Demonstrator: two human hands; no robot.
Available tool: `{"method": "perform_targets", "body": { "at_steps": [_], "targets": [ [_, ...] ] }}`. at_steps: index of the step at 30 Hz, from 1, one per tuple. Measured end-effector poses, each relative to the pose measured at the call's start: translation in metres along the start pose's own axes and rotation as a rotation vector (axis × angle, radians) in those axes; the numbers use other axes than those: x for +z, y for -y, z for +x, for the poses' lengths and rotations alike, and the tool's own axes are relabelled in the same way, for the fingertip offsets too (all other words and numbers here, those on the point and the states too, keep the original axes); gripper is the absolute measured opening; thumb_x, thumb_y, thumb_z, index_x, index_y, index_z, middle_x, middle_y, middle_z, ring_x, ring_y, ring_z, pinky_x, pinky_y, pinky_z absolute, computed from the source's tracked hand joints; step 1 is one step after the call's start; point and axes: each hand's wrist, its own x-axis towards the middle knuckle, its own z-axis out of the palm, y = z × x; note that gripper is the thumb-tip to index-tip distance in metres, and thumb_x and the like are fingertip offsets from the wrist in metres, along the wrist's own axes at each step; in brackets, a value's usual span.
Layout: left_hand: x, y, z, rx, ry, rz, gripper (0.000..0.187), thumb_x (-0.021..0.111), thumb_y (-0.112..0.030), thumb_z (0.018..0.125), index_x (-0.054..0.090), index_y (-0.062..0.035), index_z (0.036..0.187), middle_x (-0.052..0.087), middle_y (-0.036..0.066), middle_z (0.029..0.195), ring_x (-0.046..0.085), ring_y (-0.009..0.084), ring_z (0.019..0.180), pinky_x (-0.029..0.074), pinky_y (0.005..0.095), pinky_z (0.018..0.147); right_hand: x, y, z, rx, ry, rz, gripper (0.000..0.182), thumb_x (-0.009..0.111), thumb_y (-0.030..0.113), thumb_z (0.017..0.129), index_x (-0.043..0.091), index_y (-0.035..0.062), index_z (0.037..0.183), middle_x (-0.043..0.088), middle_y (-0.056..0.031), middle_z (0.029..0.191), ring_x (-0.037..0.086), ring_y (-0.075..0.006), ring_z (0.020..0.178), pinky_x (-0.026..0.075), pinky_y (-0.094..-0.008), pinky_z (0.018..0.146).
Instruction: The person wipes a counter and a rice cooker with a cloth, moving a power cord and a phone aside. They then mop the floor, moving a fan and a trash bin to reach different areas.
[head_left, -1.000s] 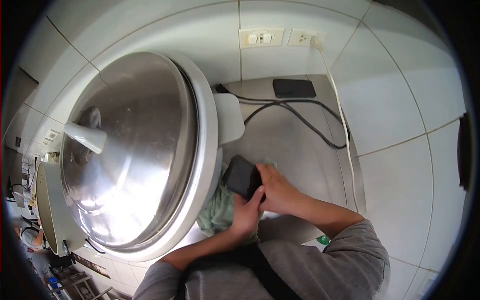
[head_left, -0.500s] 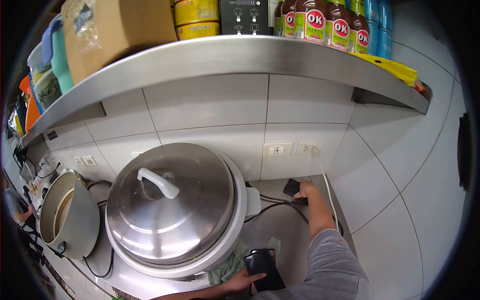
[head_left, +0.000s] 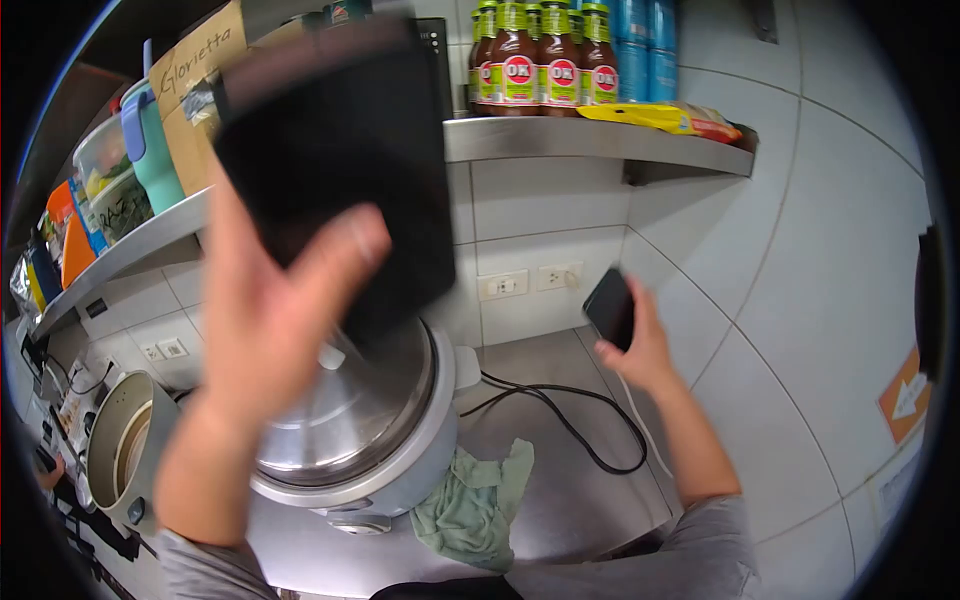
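My left hand (head_left: 290,300) is raised close to the camera, smeared by motion, with its thumb pressed over a flat black wallet-like item (head_left: 350,170). That item hides part of the shelf and the cooker's lid. Over at the right, my right hand (head_left: 645,345) grips a black smartphone (head_left: 611,308), tilted, in front of the wall and above the counter's back corner. A white cable (head_left: 632,400) runs down behind this hand.
A large rice cooker (head_left: 400,480) with a steel lid stands on the steel counter (head_left: 560,520), beside a crumpled green cloth (head_left: 470,510) and a looped black cord (head_left: 560,388). Sauce bottles (head_left: 515,70) line the shelf (head_left: 560,138). An uncovered pot (head_left: 110,440) stands left.
My left hand has lifted the black item from low over the counter to near the camera. My right hand has risen from the counter's back corner with the smartphone. The view has shifted.
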Motion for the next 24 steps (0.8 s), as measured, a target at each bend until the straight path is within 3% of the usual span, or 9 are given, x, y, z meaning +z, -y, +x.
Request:
{"method": "perform_targets", "body": {
  "at_steps": [2,3,4,5,7,14,17,19,24],
  "targets": [
    [-0.016,-0.002,0.065,0.529,-0.038,0.574,0.058,0.068,-0.008,0.082,0.039,0.0023,0.131,0.057,0.016,0.114,0.057,0.0232,0.105,0.043,0.0311,0.094,-0.061,0.033,0.038,-0.317,-0.234,-0.063,0.098,0.073,0.025,0.061,0.025,0.0076,0.145,0.044,-0.0157,0.113,0.049,-0.0337,0.105,0.043,-0.0392,0.091],
    [-0.019,-0.002,0.091,0.594,0.002,0.762,0.051,0.064,-0.01,0.083,0.043,0.0007,0.128,0.061,0.022,0.106,0.062,0.033,0.095,0.049,0.0374,0.086,-0.087,0.05,0.064,-0.411,-0.348,-0.047,0.097,0.071,0.026,0.062,0.027,0.0083,0.146,0.044,-0.0142,0.113,0.047,-0.0308,0.106,0.041,-0.0378,0.093],
    [-0.003,-0.029,0.107,0.275,0.089,0.967,0.043,0.062,-0.01,0.085,0.039,-0.0108,0.122,0.057,0.022,0.12,0.059,0.0389,0.107,0.05,0.0445,0.084,-0.113,0.065,0.089,-0.503,-0.405,-0.064,0.095,0.072,0.024,0.063,0.029,0.0088,0.146,0.044,-0.0128,0.115,0.046,-0.03,0.109,0.039,-0.0377,0.096],
    [0.008,-0.035,0.115,0.391,0.176,1.102,0.052,0.061,-0.004,0.084,0.032,-0.0123,0.126,0.063,0.018,0.103,0.064,0.0342,0.094,0.05,0.0455,0.077,-0.137,0.074,0.116,-0.576,-0.418,-0.163,0.088,0.074,0.025,0.066,0.035,0.0087,0.144,0.045,-0.0122,0.119,0.047,-0.0284,0.112,0.039,-0.0362,0.096],
    [0.001,0.017,0.161,0.422,0.346,1.392,0.058,0.061,-0.004,0.084,0.037,-0.0115,0.136,0.059,0.016,0.119,0.061,0.033,0.103,0.049,0.0402,0.087,-0.164,0.091,0.168,-0.512,-0.194,-0.1,0.075,0.074,0.033,0.074,0.043,0.0071,0.138,0.049,-0.01,0.122,0.051,-0.0217,0.111,0.04,-0.0306,0.097],
    [0.017,0.073,0.165,0.398,0.722,1.403,0.054,0.052,0.002,0.08,0.043,-0.0194,0.13,0.061,0.014,0.117,0.062,0.0352,0.1,0.051,0.0424,0.082,-0.139,0.115,0.261,-0.232,0.501,-0.536,0.067,0.071,0.024,0.076,0.048,0.0158,0.138,0.052,-0.0114,0.129,0.05,-0.0231,0.119,0.039,-0.0305,0.101],
    [0.014,0.079,0.172,0.32,0.825,1.358,0.061,0.051,0.001,0.081,0.04,-0.024,0.135,0.06,0.014,0.119,0.062,0.0345,0.102,0.05,0.0416,0.085,-0.129,0.116,0.274,-0.174,0.615,-0.313,0.068,0.072,0.021,0.074,0.049,0.0185,0.137,0.054,-0.0107,0.128,0.051,-0.0235,0.118,0.038,-0.0301,0.102],
    [0.012,0.084,0.176,0.231,0.898,1.379,0.064,0.053,-0.005,0.086,0.034,-0.029,0.142,0.058,0.015,0.123,0.06,0.0341,0.105,0.048,0.0415,0.087,-0.121,0.12,0.284,-0.095,0.732,-0.181,0.063,0.072,0.018,0.073,0.054,0.0231,0.133,0.058,-0.0056,0.121,0.055,-0.0174,0.109,0.039,-0.0286,0.1],
    [-0.004,0.106,0.182,0.263,0.995,1.153,0.059,0.049,-0.041,0.094,0.024,-0.0339,0.147,0.052,0.018,0.129,0.053,0.0372,0.114,0.042,0.0435,0.096,-0.112,0.123,0.298,-0.066,0.783,-0.256,0.045,0.072,0.008,0.074,0.064,0.0115,0.119,0.065,-0.0052,0.106,0.057,-0.0145,0.102,0.043,-0.0272,0.096]
  ]
}}
